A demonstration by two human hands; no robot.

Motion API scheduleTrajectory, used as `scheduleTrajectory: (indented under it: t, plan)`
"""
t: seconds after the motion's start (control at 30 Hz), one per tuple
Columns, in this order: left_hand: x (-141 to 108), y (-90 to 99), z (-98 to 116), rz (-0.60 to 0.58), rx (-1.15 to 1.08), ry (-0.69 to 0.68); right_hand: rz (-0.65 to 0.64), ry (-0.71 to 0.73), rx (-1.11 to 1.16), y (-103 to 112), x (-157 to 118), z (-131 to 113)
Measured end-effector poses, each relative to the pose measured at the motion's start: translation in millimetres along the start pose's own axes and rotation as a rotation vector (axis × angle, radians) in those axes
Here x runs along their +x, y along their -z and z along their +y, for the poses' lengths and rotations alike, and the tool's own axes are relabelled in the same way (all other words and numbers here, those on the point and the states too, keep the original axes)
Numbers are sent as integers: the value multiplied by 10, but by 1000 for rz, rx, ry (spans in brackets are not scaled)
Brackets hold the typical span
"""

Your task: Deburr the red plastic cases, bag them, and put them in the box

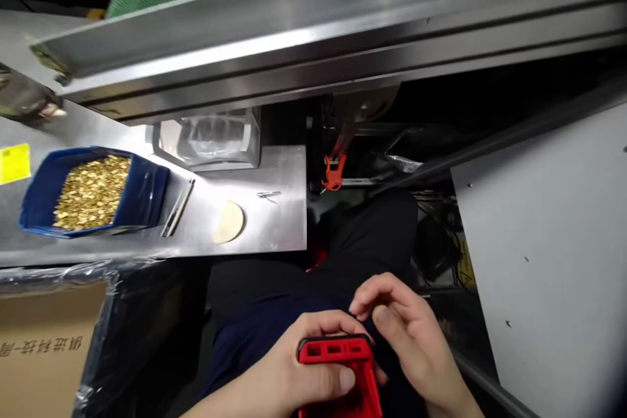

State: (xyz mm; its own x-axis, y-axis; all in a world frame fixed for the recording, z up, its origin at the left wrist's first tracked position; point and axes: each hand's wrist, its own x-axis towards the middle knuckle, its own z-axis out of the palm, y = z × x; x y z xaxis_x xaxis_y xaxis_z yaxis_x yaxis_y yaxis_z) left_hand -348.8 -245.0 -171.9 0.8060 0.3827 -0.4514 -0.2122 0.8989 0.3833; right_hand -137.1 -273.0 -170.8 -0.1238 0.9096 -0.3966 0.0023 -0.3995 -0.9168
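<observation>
A red plastic housing with a black rim and rectangular cutouts along its top end sits over my lap. My left hand is wrapped round it, thumb pressed across its front and fingers behind; its lower part runs out of view. Just right of the housing is my right hand, its fingers loosely bent and thumb apart from the index finger. Between those fingertips I see nothing held. Whether its lower fingers touch the housing's edge cannot be made out.
On the metal table at left stand a blue bin of small brass-coloured parts, a clear plastic tray, a pen-like tool, a round beige pad and small tweezers-like metal pieces. A conveyor crosses above; a cardboard box is lower left.
</observation>
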Motion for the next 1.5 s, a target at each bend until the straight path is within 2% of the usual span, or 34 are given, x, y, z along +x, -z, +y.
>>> scheduleTrajectory:
  t: [0.07, 0.23, 0.47, 0.6, 0.77, 0.97, 1.2, 1.27, 1.37, 1.43, 1.5]
  plan:
    - [-1, -34, -2, 17, 37, 10, -43, 10, 47, -146, 54, -65]
    - [20, 0, -61, 111, 97, 20, -5, -22, 203, -353, 173, -67]
    - [89, 43, -133, 150, 106, 53, -62, 7, 180, -285, 213, -12]
    - [120, 47, -106, 163, 54, 98, 40, 43, 102, -294, 216, 49]
    - [142, 69, -108, 148, 22, 107, 238, 48, 21, -346, 216, 107]
    - [171, 83, -112, 202, 52, 131, 173, 10, 137, -322, 209, 112]
    - [195, 39, -24, 194, 48, 146, 345, 99, -87, -295, 221, 150]
    - [187, 55, -55, 215, 32, 146, 293, 90, -36, -288, 233, 156]
    - [173, 81, -115, 319, -4, 162, 158, 80, 64, -273, 231, 156]
    - [173, 78, -121, 333, -27, 176, 169, 111, 13, -269, 216, 160]
    - [182, 56, -94, 271, -36, 178, 251, 131, -86, -275, 196, 175]
